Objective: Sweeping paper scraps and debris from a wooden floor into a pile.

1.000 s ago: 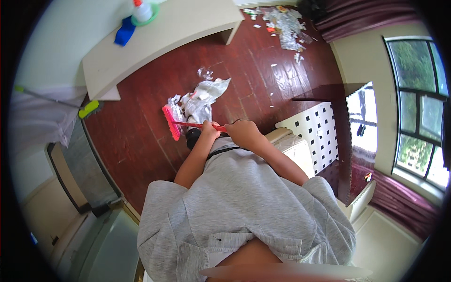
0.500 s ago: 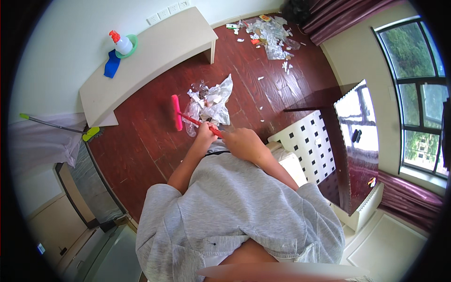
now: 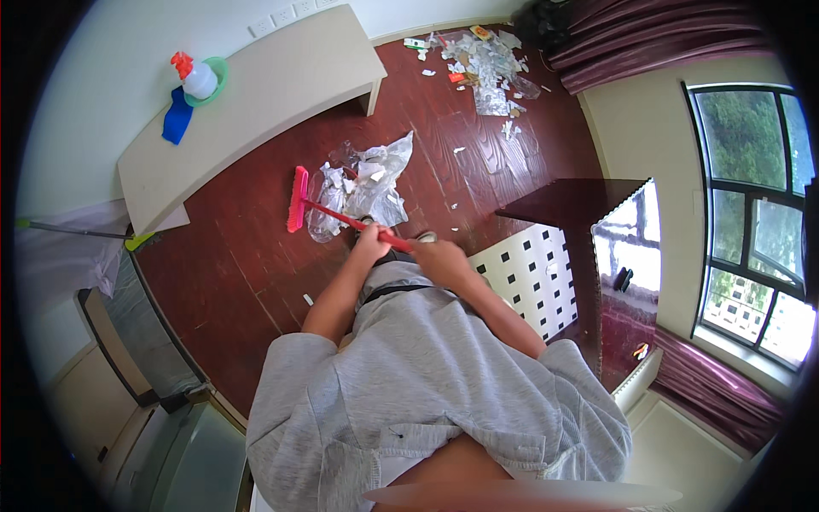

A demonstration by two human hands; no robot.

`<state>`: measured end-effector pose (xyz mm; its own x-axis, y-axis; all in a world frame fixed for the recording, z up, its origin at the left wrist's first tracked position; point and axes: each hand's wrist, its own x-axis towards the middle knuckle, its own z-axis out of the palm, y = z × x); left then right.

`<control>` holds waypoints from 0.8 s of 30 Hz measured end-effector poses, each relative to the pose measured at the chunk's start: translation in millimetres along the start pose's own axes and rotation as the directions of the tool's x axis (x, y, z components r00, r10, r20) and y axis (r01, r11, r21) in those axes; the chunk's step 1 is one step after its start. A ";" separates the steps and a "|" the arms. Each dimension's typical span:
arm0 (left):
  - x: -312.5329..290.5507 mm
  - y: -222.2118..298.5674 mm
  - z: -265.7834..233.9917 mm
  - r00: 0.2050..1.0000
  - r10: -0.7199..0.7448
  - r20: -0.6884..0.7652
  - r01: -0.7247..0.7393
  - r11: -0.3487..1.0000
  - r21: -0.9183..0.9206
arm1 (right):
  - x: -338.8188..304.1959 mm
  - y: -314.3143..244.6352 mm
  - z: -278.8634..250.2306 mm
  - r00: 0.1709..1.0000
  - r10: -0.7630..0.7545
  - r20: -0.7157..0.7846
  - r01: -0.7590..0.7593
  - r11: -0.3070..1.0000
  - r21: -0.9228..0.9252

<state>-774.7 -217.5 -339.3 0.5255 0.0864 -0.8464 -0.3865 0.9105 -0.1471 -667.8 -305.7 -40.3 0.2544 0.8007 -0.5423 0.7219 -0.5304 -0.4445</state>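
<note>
Both my hands are wrapped round the red handle of a broom (image 3: pixel 341 218). My left hand (image 3: pixel 369 245) grips it lower down, and my right hand (image 3: pixel 439 260) holds it nearer its upper end. The pink broom head (image 3: pixel 297 200) is over the dark red wood floor, left of a heap of clear plastic and white paper scraps (image 3: pixel 368 183). Whether its bristles touch the floor I cannot tell. My shoes show partly just beyond my hands, close to the heap.
A larger litter pile (image 3: pixel 485 68) lies by the far wall. On the left stands a pale desk (image 3: pixel 256 94) with a spray bottle (image 3: pixel 200 81), green bowl and blue cloth (image 3: pixel 177 117). A dark glossy table (image 3: pixel 589 222) and white black-dotted panel (image 3: pixel 529 277) stand at right.
The broom head has shifted slightly left and now tilts differently beside the heap. My hands stay on the handle. The whole view has turned a little, with the desk farther left.
</note>
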 end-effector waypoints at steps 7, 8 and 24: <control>6.6 -108.5 122.5 0.977 -0.157 0.144 0.136 0.980 0.146 | -40.5 83.2 -72.1 0.972 0.160 -0.175 -0.166 0.986 -0.020; 10.6 -120.4 137.5 0.972 -0.173 0.157 0.146 0.975 0.168 | -47.3 99.1 -77.4 0.973 0.147 -0.178 -0.153 0.988 -0.024; -45.1 -189.3 210.0 0.946 0.117 0.301 -0.160 0.980 0.122 | -84.6 184.6 -155.7 0.917 -0.323 -0.233 0.316 0.946 -0.065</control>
<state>-566.0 -308.8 -165.9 0.6805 0.3103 -0.6639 -0.3702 0.9274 0.0540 -455.9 -428.0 34.6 0.1506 0.9706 -0.1878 0.8055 -0.2306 -0.5458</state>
